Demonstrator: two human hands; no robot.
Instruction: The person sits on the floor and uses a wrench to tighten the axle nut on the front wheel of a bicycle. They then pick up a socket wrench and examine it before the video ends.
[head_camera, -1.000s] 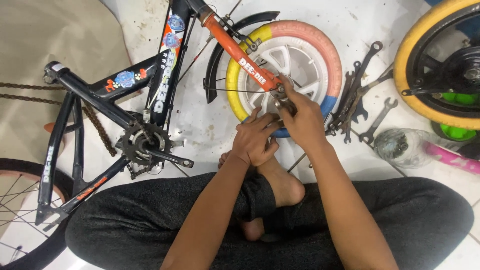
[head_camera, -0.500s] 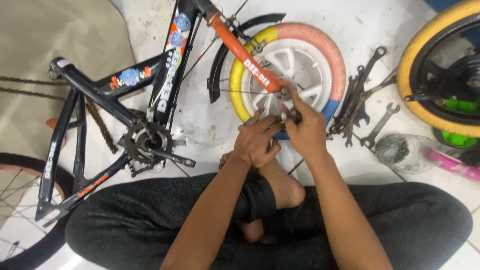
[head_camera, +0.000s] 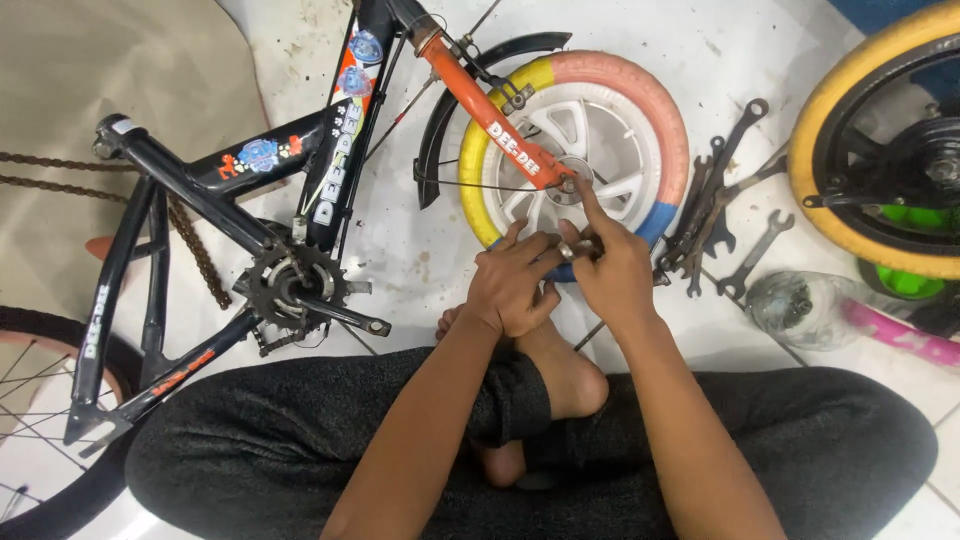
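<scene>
A small bike wheel (head_camera: 590, 140) is lying flat on the white floor (head_camera: 760, 60), in front of the person's crossed legs. Its tire is showing yellow, pink and blue, and its middle is white with a metal hub (head_camera: 572, 175). An orange fork (head_camera: 490, 110) is reaching to that hub.

The right hand (head_camera: 612, 272) is pointing one finger at the hub and is pinching a small metal part (head_camera: 566, 250). The left hand (head_camera: 512, 285) is pressing close beside it, fingers touching the same part.

Wrenches (head_camera: 715, 215) are lying just right of the wheel. The black bike frame (head_camera: 200, 200) is lying to the left.
</scene>
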